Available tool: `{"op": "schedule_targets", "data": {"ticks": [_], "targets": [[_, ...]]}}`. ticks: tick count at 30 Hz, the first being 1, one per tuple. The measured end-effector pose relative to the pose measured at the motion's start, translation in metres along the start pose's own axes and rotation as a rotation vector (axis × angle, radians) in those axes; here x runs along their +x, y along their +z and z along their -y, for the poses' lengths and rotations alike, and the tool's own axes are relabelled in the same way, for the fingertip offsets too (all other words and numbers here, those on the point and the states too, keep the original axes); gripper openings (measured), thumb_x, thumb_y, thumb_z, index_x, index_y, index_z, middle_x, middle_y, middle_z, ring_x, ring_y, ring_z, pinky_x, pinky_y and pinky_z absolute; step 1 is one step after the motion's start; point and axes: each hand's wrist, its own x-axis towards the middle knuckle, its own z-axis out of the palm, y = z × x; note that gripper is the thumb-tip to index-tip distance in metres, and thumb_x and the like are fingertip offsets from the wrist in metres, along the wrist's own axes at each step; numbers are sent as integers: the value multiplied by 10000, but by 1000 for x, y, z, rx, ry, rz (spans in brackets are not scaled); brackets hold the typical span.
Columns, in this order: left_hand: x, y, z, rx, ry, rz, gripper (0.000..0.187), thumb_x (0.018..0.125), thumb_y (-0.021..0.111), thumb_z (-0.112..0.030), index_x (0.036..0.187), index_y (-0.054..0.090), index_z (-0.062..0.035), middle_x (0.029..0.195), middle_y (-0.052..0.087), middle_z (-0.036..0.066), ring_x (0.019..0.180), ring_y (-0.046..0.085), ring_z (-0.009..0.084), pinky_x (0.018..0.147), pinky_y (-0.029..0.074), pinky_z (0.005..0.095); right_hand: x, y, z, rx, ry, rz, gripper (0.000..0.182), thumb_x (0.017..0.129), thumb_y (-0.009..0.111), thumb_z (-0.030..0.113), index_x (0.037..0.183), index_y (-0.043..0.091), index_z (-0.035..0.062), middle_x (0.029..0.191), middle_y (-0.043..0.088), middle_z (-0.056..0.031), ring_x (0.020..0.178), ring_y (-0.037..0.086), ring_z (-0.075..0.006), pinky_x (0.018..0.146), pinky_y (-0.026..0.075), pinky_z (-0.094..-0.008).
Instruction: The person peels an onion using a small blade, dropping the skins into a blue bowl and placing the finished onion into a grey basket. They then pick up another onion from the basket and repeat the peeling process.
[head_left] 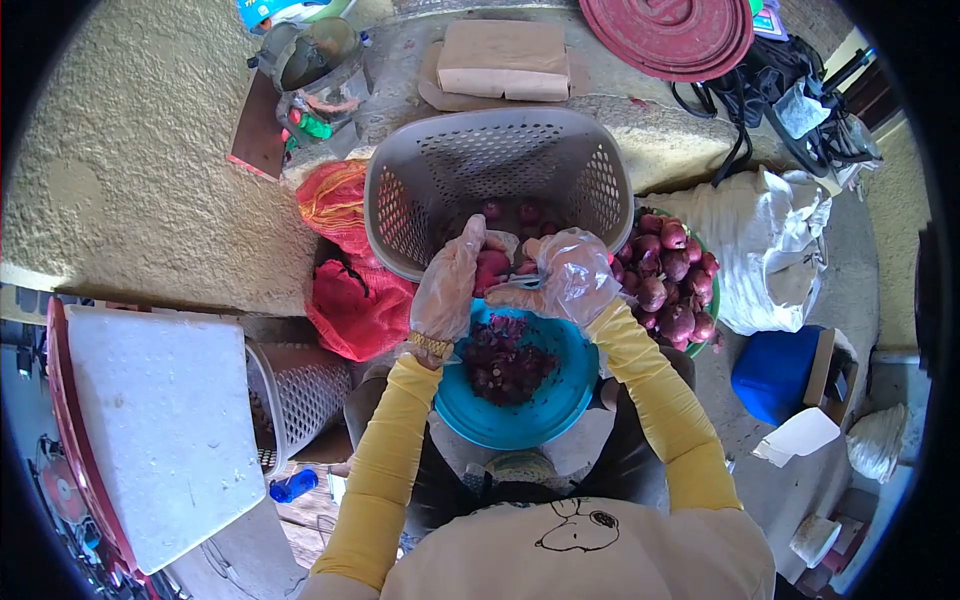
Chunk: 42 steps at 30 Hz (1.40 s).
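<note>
My left hand (448, 285), in a clear plastic glove, is closed around a red onion (491, 266) above the near rim of a grey perforated basket (400, 240). Close beside it, my gloved right hand (575, 278) has its fingers curled in against the onion; whatever they hold is too small to make out. Below both hands sits a blue basin (520, 430) with dark red onion skins and trimmings (508, 370) in it. A few red onions (530, 211) lie inside the basket. More whole red onions (675, 265) fill a green-rimmed container beside my right hand.
Red mesh sacks (355, 305) lie left of the basket, and a white sack (765, 245) lies at the right. A white foam lid (160, 410) and another basket (305, 390) stand at the left. A blue container (775, 375) is at the lower right. A ledge runs behind.
</note>
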Motion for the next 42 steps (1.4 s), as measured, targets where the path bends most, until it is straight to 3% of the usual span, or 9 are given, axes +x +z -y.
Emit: {"op": "schedule_targets", "data": {"ticks": [13, 19, 22, 24, 28, 31, 33, 38, 42], "targets": [[-2, 3, 0, 53, 16, -9, 651, 1123, 379, -548, 1050, 707, 10, 1000, 707, 69, 897, 639, 140, 860, 511, 299, -2, 13, -9, 343, 145, 232, 675, 821, 755, 700, 796, 749, 25, 710, 667, -219, 714, 676, -408, 688, 536, -472], [-4, 3, -9, 194, -75, -19, 697, 1125, 328, -569, 1021, 719, -1, 972, 698, 66, 882, 608, 144, 849, 492, 310, -5, 21, -14, 333, 33, 215, 634, 853, 753, 653, 738, 737, 29, 674, 647, -197, 676, 654, -407, 659, 520, -477], [0, -3, 5, 119, 35, -6, 549, 1137, 385, -474, 1181, 676, -10, 1004, 704, 80, 877, 633, 180, 855, 516, 329, -4, 25, -16, 184, -65, 269, 707, 815, 679, 780, 786, 778, 80, 725, 690, -182, 758, 696, -413, 741, 552, -492], [-3, -10, 11, 345, 345, 31, 397, 1136, 445, -338, 1370, 558, -39, 1053, 706, 102, 896, 657, 230, 878, 540, 363, -5, 16, -13, 189, -122, 277, 708, 808, 681, 785, 766, 763, 83, 723, 685, -179, 751, 693, -411, 735, 550, -491], [-2, -15, 12, 553, 445, 41, 406, 1119, 480, -221, 1492, 422, -71, 1089, 704, 123, 929, 670, 262, 910, 550, 391, -7, 17, -10, 240, -187, 190, 704, 788, 685, 801, 812, 751, 100, 737, 687, -166, 757, 691, -409, 730, 544, -488], [-1, -11, 8, 381, 358, 23, 394, 1137, 445, -326, 1391, 541, -42, 1059, 703, 108, 924, 659, 220, 885, 550, 366, -1, 6, -5, 87, -48, 217, 737, 759, 683, 829, 889, 744, 106, 754, 691, -153, 795, 697, -398, 756, 540, -486], [0, -5, 2, 70, 16, -37, 530, 1142, 383, -452, 1244, 644, -2, 1036, 701, 91, 919, 644, 180, 871, 542, 337, 0, 10, -5, 97, -13, 137, 749, 724, 706, 841, 824, 730, 99, 720, 688, -149, 750, 696, -388, 725, 538, -485], [-1, -1, -1, 16, -73, -50, 677, 1133, 325, -544, 1134, 688, 27, 1029, 700, 80, 932, 632, 157, 893, 518, 317, -1, 6, -5, 67, 24, 13, 775, 684, 730, 858, 756, 707, 87, 670, 670, -149, 704, 691, -376, 708, 535, -477], [0, 0, -2, 103, -44, -59, 641, 1145, 321, -503, 1155, 670, 34, 1036, 706, 98, 948, 645, 191, 924, 511, 340, 1, -1, 0, 3, 80, 123, 777, 715, 689, 864, 887, 728, 107, 746, 690, -141, 802, 707, -369, 776, 539, -479]]}}
